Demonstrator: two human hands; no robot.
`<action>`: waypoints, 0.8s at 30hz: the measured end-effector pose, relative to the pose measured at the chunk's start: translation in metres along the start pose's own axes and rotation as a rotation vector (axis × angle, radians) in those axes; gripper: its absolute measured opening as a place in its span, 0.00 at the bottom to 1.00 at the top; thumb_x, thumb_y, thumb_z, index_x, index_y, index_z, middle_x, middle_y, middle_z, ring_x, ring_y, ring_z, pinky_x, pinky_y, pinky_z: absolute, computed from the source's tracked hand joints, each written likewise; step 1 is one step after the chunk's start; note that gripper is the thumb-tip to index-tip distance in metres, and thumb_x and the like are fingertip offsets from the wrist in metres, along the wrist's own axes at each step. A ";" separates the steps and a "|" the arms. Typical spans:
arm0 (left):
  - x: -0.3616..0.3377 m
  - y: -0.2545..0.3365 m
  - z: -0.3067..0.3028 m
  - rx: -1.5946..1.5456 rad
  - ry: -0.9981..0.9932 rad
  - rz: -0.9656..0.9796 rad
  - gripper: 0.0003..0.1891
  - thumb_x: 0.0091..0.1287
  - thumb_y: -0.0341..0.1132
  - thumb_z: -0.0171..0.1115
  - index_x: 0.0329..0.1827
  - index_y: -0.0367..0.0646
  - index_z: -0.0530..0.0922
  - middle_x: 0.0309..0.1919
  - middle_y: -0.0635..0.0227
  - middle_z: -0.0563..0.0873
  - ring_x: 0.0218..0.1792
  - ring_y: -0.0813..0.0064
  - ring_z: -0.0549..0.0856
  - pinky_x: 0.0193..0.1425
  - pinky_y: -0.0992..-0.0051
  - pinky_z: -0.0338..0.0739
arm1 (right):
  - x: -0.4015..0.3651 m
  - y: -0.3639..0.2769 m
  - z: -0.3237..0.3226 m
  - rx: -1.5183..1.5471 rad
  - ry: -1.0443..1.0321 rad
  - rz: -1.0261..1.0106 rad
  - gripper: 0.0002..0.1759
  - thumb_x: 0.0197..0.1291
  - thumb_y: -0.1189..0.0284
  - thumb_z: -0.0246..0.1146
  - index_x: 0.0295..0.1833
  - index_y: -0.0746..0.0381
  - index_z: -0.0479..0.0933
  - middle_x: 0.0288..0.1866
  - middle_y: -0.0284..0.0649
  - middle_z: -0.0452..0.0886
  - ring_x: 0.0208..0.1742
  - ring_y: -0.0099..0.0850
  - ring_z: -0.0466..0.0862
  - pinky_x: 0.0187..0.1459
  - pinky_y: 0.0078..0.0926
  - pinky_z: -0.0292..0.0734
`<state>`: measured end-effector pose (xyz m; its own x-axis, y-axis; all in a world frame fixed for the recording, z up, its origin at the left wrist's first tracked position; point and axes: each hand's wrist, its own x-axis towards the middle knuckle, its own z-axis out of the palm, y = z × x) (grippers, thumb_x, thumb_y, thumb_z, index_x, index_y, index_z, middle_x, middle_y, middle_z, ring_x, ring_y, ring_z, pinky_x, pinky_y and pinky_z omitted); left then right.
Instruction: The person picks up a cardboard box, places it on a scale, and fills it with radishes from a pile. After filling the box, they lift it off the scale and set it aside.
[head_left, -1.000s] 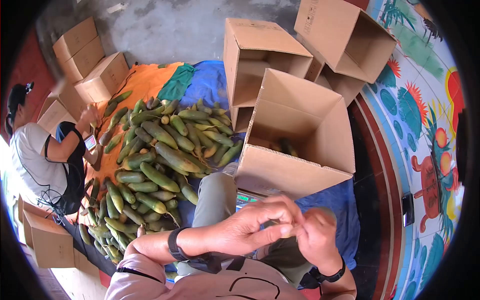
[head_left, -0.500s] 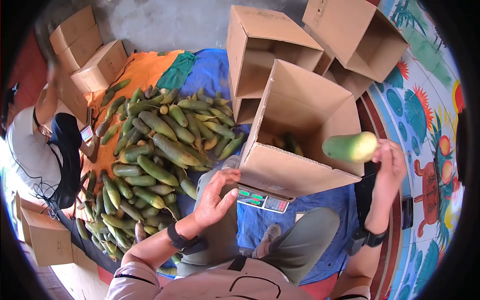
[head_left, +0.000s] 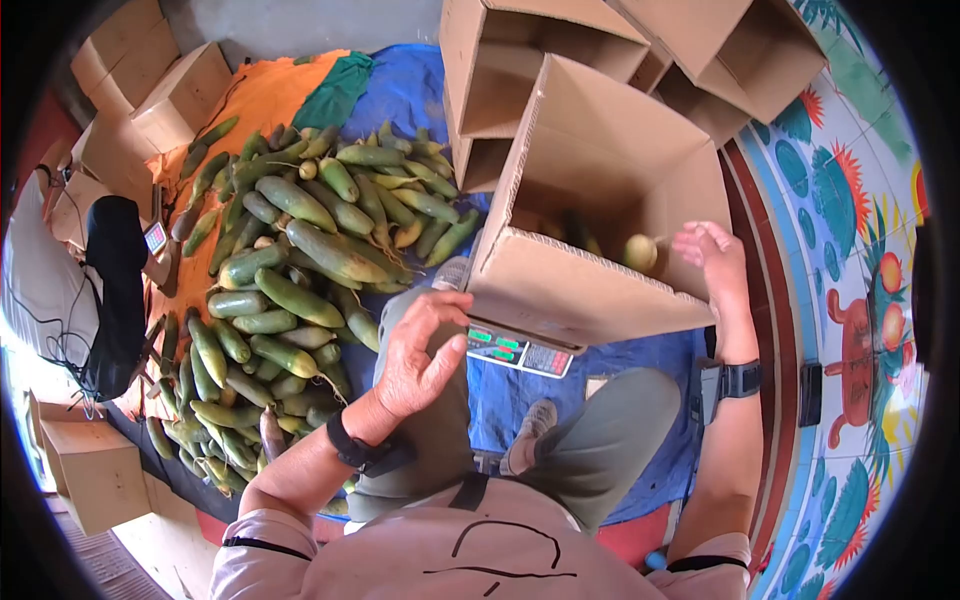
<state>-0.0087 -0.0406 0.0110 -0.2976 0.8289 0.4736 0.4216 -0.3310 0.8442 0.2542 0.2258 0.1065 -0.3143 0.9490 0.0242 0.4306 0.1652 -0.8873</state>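
Note:
An open cardboard box (head_left: 590, 290) stands tilted on a digital scale (head_left: 520, 352) between my knees. Inside it a pale-ended green radish (head_left: 640, 252) shows near the front wall, with more radishes in the shadow behind. My right hand (head_left: 712, 255) hangs at the box's right side, empty, fingers stretched toward the radish. At the box's front left corner is my left hand (head_left: 418, 350), empty, its thumb apart from the fingers and its fingertips right at the cardboard. A large heap of green radishes (head_left: 300, 295) lies to the left.
More open cardboard boxes (head_left: 560, 40) are stacked behind mine. A blue tarp (head_left: 410, 90) and an orange sheet (head_left: 285, 90) lie beneath the heap. At the far left another person (head_left: 50, 280) bends near a second scale (head_left: 155, 238). A painted wall (head_left: 850, 300) bounds the right.
My right hand has let go of the green radish, which is now inside the box. That hand has moved left to the box's side. The other person has bent lower.

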 end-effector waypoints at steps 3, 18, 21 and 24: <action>-0.001 -0.001 0.001 -0.014 -0.001 -0.007 0.12 0.64 0.38 0.55 0.40 0.36 0.75 0.50 0.55 0.80 0.52 0.60 0.77 0.61 0.66 0.66 | -0.030 -0.018 0.004 -0.062 0.077 -0.168 0.15 0.70 0.72 0.50 0.50 0.72 0.76 0.44 0.47 0.83 0.46 0.32 0.84 0.50 0.26 0.76; -0.005 -0.005 0.003 0.022 0.013 -0.026 0.10 0.64 0.35 0.55 0.39 0.36 0.76 0.49 0.56 0.80 0.51 0.62 0.78 0.58 0.67 0.70 | -0.163 0.106 0.000 -0.430 0.478 -0.399 0.07 0.65 0.79 0.53 0.45 0.67 0.75 0.42 0.44 0.78 0.43 0.36 0.79 0.48 0.29 0.74; -0.006 -0.005 0.005 0.011 0.022 -0.028 0.09 0.65 0.35 0.55 0.39 0.36 0.76 0.48 0.57 0.81 0.50 0.63 0.78 0.57 0.68 0.70 | -0.165 0.139 0.013 -0.396 0.432 -0.318 0.07 0.66 0.78 0.54 0.45 0.67 0.75 0.42 0.44 0.78 0.43 0.37 0.80 0.47 0.29 0.75; -0.007 -0.004 0.006 0.014 0.015 -0.034 0.10 0.67 0.36 0.54 0.38 0.36 0.76 0.48 0.58 0.80 0.50 0.67 0.77 0.57 0.70 0.69 | -0.163 0.136 0.015 -0.383 0.433 -0.351 0.06 0.65 0.78 0.54 0.46 0.66 0.75 0.41 0.45 0.79 0.43 0.38 0.80 0.47 0.30 0.75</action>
<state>-0.0030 -0.0423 0.0023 -0.3244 0.8330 0.4481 0.4230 -0.2960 0.8564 0.3510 0.0894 -0.0252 -0.1571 0.8303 0.5348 0.6595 0.4912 -0.5689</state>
